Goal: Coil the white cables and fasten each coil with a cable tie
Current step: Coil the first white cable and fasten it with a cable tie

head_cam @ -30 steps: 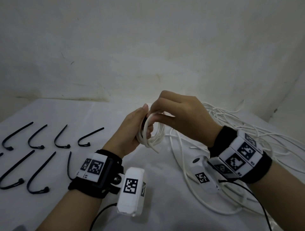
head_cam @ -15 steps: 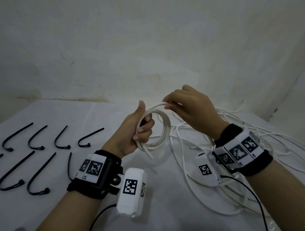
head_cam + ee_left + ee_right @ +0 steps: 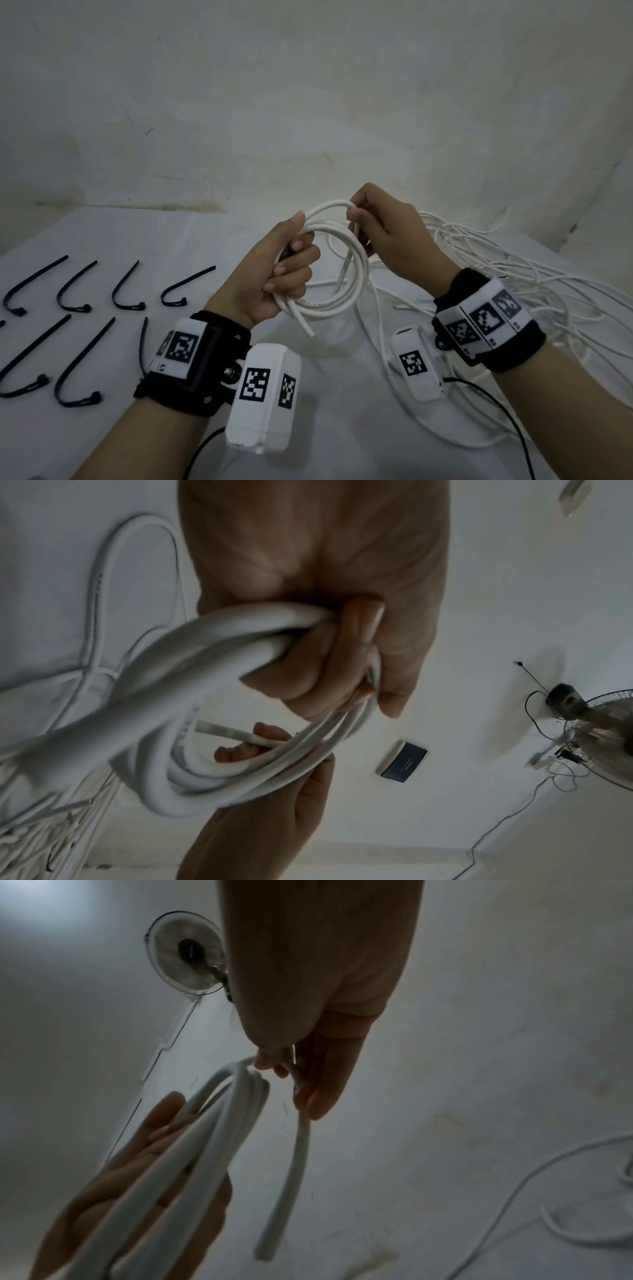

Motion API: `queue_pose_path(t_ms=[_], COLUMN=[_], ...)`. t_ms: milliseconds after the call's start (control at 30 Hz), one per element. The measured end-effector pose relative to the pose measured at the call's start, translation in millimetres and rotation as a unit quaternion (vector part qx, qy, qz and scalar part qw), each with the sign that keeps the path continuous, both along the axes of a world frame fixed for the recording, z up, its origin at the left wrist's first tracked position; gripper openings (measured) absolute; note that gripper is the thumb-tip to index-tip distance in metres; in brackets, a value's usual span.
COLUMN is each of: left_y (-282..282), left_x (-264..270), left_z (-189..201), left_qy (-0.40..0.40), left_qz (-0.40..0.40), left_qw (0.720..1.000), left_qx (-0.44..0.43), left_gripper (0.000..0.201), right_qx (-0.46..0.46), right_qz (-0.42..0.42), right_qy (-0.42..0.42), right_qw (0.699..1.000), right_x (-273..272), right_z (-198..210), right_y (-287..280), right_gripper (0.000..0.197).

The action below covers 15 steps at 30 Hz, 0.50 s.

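Observation:
A coil of white cable [image 3: 356, 274] hangs in the air above the table, a few loops wide. My left hand [image 3: 284, 267] grips its left side, fingers curled round the bundled strands [image 3: 240, 631]. My right hand [image 3: 380, 236] pinches the cable's loose end [image 3: 294, 1150] at the top right of the coil, thumb and fingers closed on it; the end hangs down through the ring. The coil's other cut end [image 3: 305, 327] sticks out below my left hand. Black cable ties [image 3: 78, 294] lie in two rows on the left of the table.
A tangle of loose white cables [image 3: 513, 284] covers the right side of the white table [image 3: 102, 240]. A stained wall stands close behind. The wrist views show a ceiling with a fan [image 3: 599, 737] and a small dark box [image 3: 404, 761].
The coil has opened from a tight bundle into a wider ring. My right hand rose from gripping over the coil and now pinches the cable end at its upper right.

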<state>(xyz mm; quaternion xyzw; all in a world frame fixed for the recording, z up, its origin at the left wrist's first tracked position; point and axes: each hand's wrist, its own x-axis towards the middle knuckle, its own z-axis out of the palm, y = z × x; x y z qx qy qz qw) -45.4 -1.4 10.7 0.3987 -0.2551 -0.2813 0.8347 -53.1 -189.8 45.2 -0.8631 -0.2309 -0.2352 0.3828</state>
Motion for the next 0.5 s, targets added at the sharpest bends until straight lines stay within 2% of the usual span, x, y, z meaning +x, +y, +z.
queue_pose_path(t_ms=[300, 500], left_y=[6.2, 7.3], left_x=[2.1, 0.6], left_z=[1.1, 3.6], left_qy=[-0.003, 0.014], left_qz=[-0.023, 0.004], left_qw=[1.0, 1.0], left_qx=[-0.011, 0.021], left_gripper=[0.045, 0.044], right_qx=[0.16, 0.218], right_qz=[0.055, 0.069], right_qy=[0.094, 0.098], right_qw=[0.981, 0.969], right_x=[0.5, -1.6], right_z=[-6.2, -8.9], right_y=[14.4, 19.4], right_gripper=[0.016, 0.017])
